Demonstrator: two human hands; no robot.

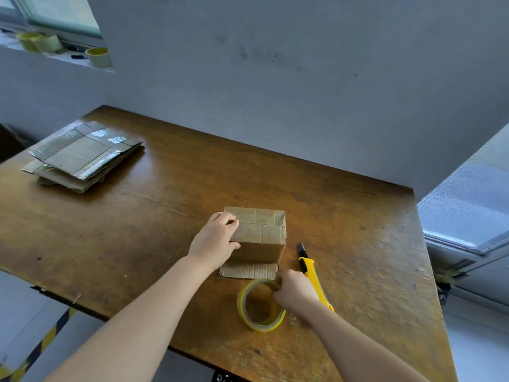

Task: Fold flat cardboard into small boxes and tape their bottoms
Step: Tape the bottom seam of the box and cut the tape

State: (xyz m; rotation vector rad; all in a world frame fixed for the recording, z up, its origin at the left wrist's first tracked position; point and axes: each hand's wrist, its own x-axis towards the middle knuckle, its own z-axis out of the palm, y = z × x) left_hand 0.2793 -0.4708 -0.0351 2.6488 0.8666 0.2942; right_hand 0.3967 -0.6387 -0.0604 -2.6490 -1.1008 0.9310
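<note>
Single head-worn wide view, forward and down onto the table (110, 230)

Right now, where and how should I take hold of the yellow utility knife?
Pinch the utility knife by its yellow handle, across the narrow sides, from above on its right. It lies flat on the table, black blade end pointing away beside the box; the right hand, pinching the tape roll, overlaps its near part.

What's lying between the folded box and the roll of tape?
In the head view, a cardboard flap of the box lies flat on the table, before the tape roll.
</note>
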